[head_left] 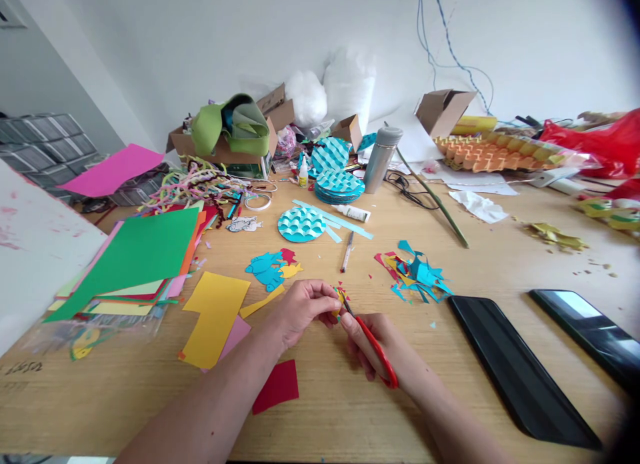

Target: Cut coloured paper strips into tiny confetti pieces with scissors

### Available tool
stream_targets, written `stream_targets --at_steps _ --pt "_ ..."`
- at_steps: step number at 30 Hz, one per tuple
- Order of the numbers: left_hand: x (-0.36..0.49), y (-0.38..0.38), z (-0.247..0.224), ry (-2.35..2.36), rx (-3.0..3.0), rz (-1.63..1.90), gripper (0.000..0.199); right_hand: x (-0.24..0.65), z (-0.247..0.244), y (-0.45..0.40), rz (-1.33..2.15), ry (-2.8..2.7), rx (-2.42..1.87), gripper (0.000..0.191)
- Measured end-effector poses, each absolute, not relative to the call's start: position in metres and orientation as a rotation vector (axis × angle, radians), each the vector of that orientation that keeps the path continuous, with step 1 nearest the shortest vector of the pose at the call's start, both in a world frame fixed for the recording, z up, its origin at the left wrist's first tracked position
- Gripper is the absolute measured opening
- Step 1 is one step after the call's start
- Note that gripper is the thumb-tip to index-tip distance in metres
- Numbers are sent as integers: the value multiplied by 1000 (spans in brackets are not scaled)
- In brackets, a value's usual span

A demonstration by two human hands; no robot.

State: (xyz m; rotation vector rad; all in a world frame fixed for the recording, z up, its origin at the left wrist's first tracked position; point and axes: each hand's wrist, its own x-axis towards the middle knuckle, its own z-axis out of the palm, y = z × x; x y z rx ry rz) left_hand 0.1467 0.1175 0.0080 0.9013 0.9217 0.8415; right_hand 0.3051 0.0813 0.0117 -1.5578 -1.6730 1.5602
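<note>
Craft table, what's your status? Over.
Right hand holding red-handled scissors. Left hand pinching small yellow paper by the blades. Scrap pile beyond right hand, clear of blades.

Bright, soft, even light; exact direction hard to tell. Pale wall (325, 24), white stuffing (351, 84) nearly blending into it. Faint, soft-edged shadows on tabletop (345, 421) near hands (306, 309). Strong white glare on far-right phone (590, 337). Wide-angle stretch toward edges; right corners dark. Small cuttings at fingertips hard to resolve
</note>
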Motion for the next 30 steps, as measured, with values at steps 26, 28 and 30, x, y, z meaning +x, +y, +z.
stream_targets --at_steps 26,28,30 --pt "146 118 7 951 872 754 25 307 -1 83 1600 -1523 -1654 57" --pt "145 119 6 948 857 755 25 307 2 83 1598 -1535 -1658 58" --pt "144 121 4 946 826 781 25 307 6 82 1598 -1562 -1642 60"
